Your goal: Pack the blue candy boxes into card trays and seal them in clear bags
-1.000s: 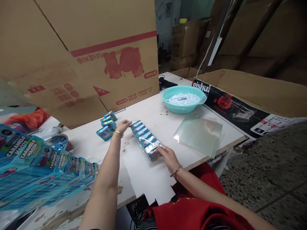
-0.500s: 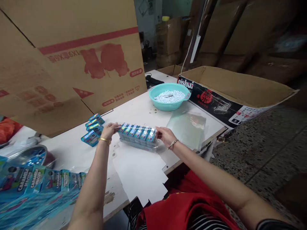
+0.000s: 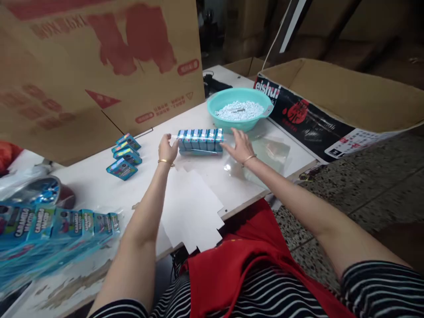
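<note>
— Pushed away from the person since half a second ago, the wrapped row of small blue boxes [image 3: 200, 141] now lies near the teal basin [image 3: 239, 106], just in front of it on the white table [image 3: 99, 194]. Who has it?

— Left hand [image 3: 167, 149] is at the row's far-from-basin end, fingers curled against it; whether they clamp or merely press, I cannot tell. Right hand [image 3: 241, 145] sits on the basin side of the row, fingers spread wide and flat, at the end of the pack or just off it.

— How would that pack handle?

— Light, by the look of it, but loose: several little cartons side by side in clear film, so likely to buckle in the middle if lifted by one end. The film looks glossy and probably slippery. Best taken by both short ends, squeezed inward.

— And around it?

— White beads fill the basin. Clear plastic bags [image 3: 271, 154] lie beside the right hand, below the basin. A few loose blue cartons [image 3: 123, 155] sit farther from the basin, beyond the left hand, and a cut white card sheet [image 3: 192, 212] lies nearer the person.
</note>
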The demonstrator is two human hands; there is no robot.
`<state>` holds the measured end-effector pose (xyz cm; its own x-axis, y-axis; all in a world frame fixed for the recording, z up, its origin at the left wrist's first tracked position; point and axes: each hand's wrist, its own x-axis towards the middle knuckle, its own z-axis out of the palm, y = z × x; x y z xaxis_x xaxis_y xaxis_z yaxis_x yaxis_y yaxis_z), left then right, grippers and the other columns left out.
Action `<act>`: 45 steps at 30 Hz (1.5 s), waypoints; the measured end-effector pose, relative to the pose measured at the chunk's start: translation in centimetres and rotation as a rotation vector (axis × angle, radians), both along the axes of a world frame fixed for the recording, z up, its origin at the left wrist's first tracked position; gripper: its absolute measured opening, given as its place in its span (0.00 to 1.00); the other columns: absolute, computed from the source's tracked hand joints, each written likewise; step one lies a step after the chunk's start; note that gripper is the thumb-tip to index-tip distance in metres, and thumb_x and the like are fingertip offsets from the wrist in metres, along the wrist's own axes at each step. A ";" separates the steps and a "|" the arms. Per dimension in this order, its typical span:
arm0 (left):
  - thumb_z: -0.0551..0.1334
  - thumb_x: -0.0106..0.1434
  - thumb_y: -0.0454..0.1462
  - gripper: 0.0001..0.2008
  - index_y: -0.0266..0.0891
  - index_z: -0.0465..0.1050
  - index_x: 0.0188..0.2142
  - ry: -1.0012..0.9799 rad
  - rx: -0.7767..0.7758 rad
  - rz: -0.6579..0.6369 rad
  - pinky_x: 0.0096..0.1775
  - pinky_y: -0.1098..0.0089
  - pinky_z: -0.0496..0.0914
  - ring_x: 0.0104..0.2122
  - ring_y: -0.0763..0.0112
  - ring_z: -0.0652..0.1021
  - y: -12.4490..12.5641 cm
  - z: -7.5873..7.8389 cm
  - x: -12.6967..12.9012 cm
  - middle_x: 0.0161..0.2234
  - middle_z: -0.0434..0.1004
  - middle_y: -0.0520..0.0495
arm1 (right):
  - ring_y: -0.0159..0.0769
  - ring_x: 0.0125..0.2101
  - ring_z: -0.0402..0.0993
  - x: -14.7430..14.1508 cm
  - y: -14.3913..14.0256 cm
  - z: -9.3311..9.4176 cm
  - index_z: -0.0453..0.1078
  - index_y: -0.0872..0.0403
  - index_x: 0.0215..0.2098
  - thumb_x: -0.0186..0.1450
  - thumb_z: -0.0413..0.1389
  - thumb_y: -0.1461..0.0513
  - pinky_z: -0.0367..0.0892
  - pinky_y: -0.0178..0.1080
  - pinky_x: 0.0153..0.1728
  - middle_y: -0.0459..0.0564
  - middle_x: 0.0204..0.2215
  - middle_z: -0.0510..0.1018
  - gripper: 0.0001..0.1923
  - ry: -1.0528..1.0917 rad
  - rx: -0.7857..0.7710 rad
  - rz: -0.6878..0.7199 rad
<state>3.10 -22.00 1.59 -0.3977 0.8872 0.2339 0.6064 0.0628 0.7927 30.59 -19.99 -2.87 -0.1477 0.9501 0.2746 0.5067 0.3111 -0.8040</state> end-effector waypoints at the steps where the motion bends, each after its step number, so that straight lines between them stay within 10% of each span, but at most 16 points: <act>1: 0.65 0.57 0.36 0.19 0.33 0.67 0.47 0.189 0.061 -0.150 0.54 0.61 0.63 0.51 0.60 0.70 -2.6 -0.2 0.4 0.50 0.70 0.37 | 0.51 0.58 0.56 0.4 -2.5 -0.7 0.59 0.59 0.58 0.59 0.58 0.49 0.54 0.54 0.58 0.63 0.56 0.63 0.35 -0.160 0.170 0.180; 6: 0.60 0.63 0.48 0.25 0.37 0.65 0.54 0.569 -0.075 -0.913 0.56 0.54 0.62 0.55 0.56 0.67 -20.0 -1.9 3.1 0.54 0.68 0.38 | 0.51 0.65 0.37 1.2 -15.0 -4.6 0.50 0.55 0.65 0.57 0.54 0.38 0.39 0.58 0.62 0.58 0.65 0.47 0.48 -0.508 0.406 1.001; 9: 0.60 0.59 0.54 0.38 0.36 0.55 0.62 0.670 -0.197 -0.879 0.57 0.46 0.58 0.61 0.48 0.59 -28.0 -4.6 4.3 0.61 0.58 0.33 | 0.48 0.65 0.41 0.9 -17.8 -6.9 0.55 0.54 0.63 0.63 0.50 0.42 0.40 0.56 0.62 0.58 0.65 0.49 0.37 -0.529 0.368 1.008; 12: 0.60 0.64 0.45 0.30 0.38 0.55 0.62 0.676 -0.125 -0.778 0.58 0.47 0.58 0.62 0.52 0.56 -31.5 -7.3 4.5 0.62 0.56 0.35 | 0.44 0.64 0.46 0.8 -17.5 -8.1 0.62 0.53 0.59 0.67 0.47 0.45 0.43 0.52 0.62 0.53 0.63 0.55 0.30 -0.477 0.360 0.960; 18: 0.61 0.63 0.37 0.20 0.41 0.65 0.55 0.512 -0.012 -0.696 0.58 0.50 0.62 0.59 0.57 0.65 -31.9 -7.5 4.9 0.56 0.67 0.40 | 0.43 0.63 0.50 1.1 -16.8 -7.3 0.62 0.55 0.59 0.59 0.52 0.38 0.43 0.50 0.63 0.53 0.62 0.58 0.40 -0.397 0.311 0.999; 25: 0.60 0.63 0.42 0.14 0.38 0.73 0.45 0.157 -0.221 -0.581 0.57 0.56 0.63 0.52 0.59 0.72 -31.0 -5.5 4.9 0.47 0.75 0.43 | 0.42 0.63 0.49 1.0 -17.2 -6.8 0.62 0.54 0.59 0.57 0.53 0.38 0.42 0.50 0.64 0.52 0.62 0.58 0.40 -0.353 0.172 0.983; 36: 0.63 0.51 0.55 0.23 0.36 0.64 0.25 -0.589 -0.306 0.025 0.23 0.71 0.70 0.19 0.73 0.70 -25.2 -5.9 4.7 0.20 0.67 0.52 | 0.42 0.61 0.55 -1.0 -19.0 -5.6 0.34 0.54 0.68 0.60 0.52 0.40 0.49 0.50 0.61 0.58 0.62 0.58 0.50 -0.182 0.386 0.666; 42: 0.69 0.44 0.52 0.26 0.37 0.65 0.34 -0.718 -0.362 0.035 0.18 0.73 0.67 0.15 0.74 0.68 -24.4 -4.3 4.3 0.18 0.68 0.54 | 0.47 0.62 0.50 -1.8 -19.1 -4.4 0.53 0.50 0.64 0.66 0.50 0.49 0.47 0.54 0.60 0.53 0.66 0.47 0.31 -0.382 0.471 0.740; 45: 0.68 0.47 0.51 0.23 0.35 0.66 0.31 -0.721 -0.384 -0.051 0.22 0.71 0.71 0.18 0.74 0.71 -24.9 -4.1 4.2 0.22 0.70 0.51 | 0.44 0.61 0.54 -1.6 -18.6 -4.1 0.44 0.54 0.67 0.66 0.50 0.48 0.52 0.51 0.59 0.57 0.66 0.43 0.38 -0.381 0.391 0.821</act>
